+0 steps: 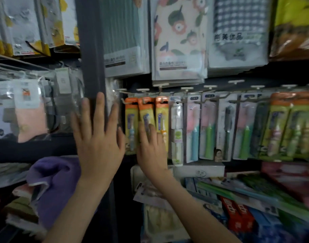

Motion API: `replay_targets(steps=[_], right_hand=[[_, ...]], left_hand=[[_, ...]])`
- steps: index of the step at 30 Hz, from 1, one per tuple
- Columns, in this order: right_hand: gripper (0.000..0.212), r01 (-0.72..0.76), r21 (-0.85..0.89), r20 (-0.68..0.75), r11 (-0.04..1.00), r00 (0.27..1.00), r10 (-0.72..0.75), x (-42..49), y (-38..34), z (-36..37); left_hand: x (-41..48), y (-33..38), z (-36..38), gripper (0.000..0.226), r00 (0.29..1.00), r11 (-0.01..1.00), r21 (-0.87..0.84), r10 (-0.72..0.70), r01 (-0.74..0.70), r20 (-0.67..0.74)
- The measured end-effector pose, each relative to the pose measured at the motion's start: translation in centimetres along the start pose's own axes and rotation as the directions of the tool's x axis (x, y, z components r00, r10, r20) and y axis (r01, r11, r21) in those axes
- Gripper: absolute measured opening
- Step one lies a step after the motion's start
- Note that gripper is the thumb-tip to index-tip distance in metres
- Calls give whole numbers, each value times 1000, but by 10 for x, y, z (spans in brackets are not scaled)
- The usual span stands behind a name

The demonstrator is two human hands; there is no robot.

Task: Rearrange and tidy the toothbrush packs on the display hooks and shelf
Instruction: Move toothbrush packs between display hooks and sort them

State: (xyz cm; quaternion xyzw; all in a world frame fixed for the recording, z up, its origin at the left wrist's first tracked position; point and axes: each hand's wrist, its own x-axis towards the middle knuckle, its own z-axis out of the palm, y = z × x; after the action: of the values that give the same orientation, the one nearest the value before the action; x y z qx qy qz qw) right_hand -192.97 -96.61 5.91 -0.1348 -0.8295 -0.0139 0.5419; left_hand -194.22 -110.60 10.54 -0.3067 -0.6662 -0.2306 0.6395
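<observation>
Three orange-and-yellow toothbrush packs (pixel 130 120) hang side by side on display hooks (pixel 185 89). Pale packs (pixel 209 127) with pink, blue and green brushes hang to their right, then wider green-and-orange packs (pixel 288 128). My right hand (pixel 151 146) lies flat with straight fingers on the middle orange pack (pixel 145 109), pressing its lower half. My left hand (pixel 97 135) is raised with spread straight fingers in front of the dark upright post (pixel 93 50), just left of the orange packs; I cannot tell whether it touches anything. More boxed toothbrush packs (pixel 246 197) lie on the shelf below.
Packed cloths (pixel 180 41) hang in the row above the hooks. Clear plastic packets (pixel 27 102) hang in the left bay, with a purple towel (pixel 53 181) folded beneath them. A white shelf edge (pixel 199 170) runs under the hanging packs.
</observation>
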Motion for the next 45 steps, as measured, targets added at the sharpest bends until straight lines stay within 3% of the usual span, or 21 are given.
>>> replay_targets(steps=[3, 6, 13, 18, 22, 26, 29, 32, 36, 40, 45], right_hand=[[67, 26, -31, -73, 999, 997, -28, -11, 46, -46], [60, -54, -82, -115, 995, 992, 45, -21, 113, -87], [51, -279, -216, -203, 936, 950, 236, -45, 301, -176], [49, -332, -103, -92, 938, 942, 324, -45, 396, -210], [59, -355, 147, 62, 923, 935, 350, -31, 408, -211], [72, -315, 269, 64, 910, 949, 310, -19, 397, -209], [77, -343, 296, 103, 891, 939, 327, -12, 393, -204], [66, -371, 311, 140, 875, 929, 343, -7, 395, -199], [53, -411, 300, 142, 861, 912, 386, -5, 398, -205], [50, -318, 346, 134, 883, 948, 289, -8, 394, -212], [60, -232, 322, 241, 918, 958, 158, -7, 380, -227]], left_hand=[[-8, 59, 1, 40, 1000, 995, -105, -4, 2, -24], [-17, 124, 12, 37, 997, 973, -225, 63, -53, 36], [-17, 287, 64, 45, 934, 886, -462, 120, 53, 337], [2, 385, 101, 60, 879, 894, -417, 63, 161, 473], [19, 423, 119, 77, 777, 857, -290, -183, 426, 602], [33, 437, 124, 74, 754, 840, -238, -267, 487, 600], [37, 442, 122, 62, 718, 820, -222, -291, 528, 633], [40, 446, 116, 49, 673, 765, -234, -326, 600, 664], [41, 442, 107, 53, 654, 736, -231, -355, 636, 668], [39, 435, 99, 55, 631, 700, -220, -405, 679, 661], [30, 425, 89, 51, 628, 694, -217, -416, 687, 658]])
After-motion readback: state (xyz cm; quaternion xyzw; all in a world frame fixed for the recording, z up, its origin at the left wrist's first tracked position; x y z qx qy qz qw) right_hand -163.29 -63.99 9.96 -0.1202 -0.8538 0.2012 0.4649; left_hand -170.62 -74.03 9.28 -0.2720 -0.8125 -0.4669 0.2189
